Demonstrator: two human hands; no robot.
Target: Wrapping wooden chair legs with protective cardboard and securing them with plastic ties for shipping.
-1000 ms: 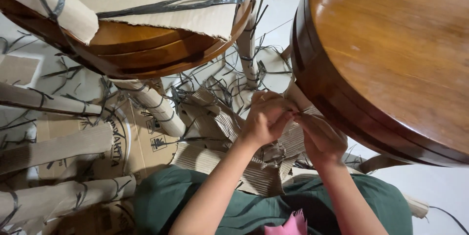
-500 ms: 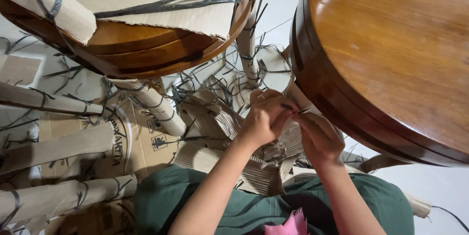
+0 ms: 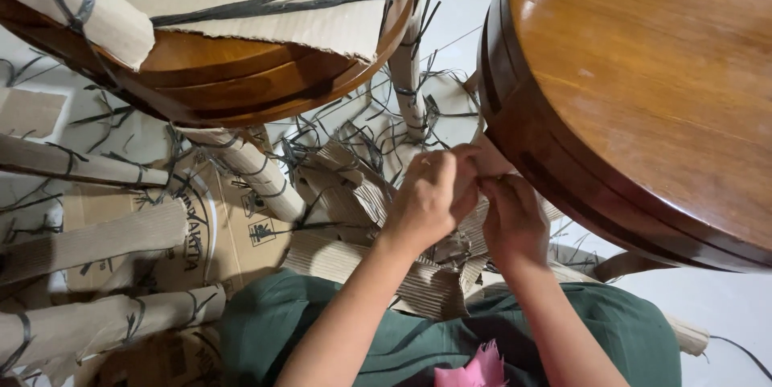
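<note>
1. The left hand (image 3: 426, 198) & right hand (image 3: 511, 218) were close together, low in the middle, just under the edge of the round wood top (image 3: 643, 90).
2. Both pinched a strip of cardboard wrap (image 3: 482, 163) at a leg there. Left grip was tight on it w/ fingers curled. Right grip was narrow, fingertips on the same wrap.
3. Torn cardboard (image 3: 418, 274) lay under the hands, on the green lap (image 3: 322, 331).
4. Black straps (image 3: 362, 146) lay all over the floor.
5. At left were wrapped legs (image 3: 96, 234) w/ straps round them.
6. Up top left was a 2nd wood top (image 3: 241, 73), part wrapped in cardboard.
</note>
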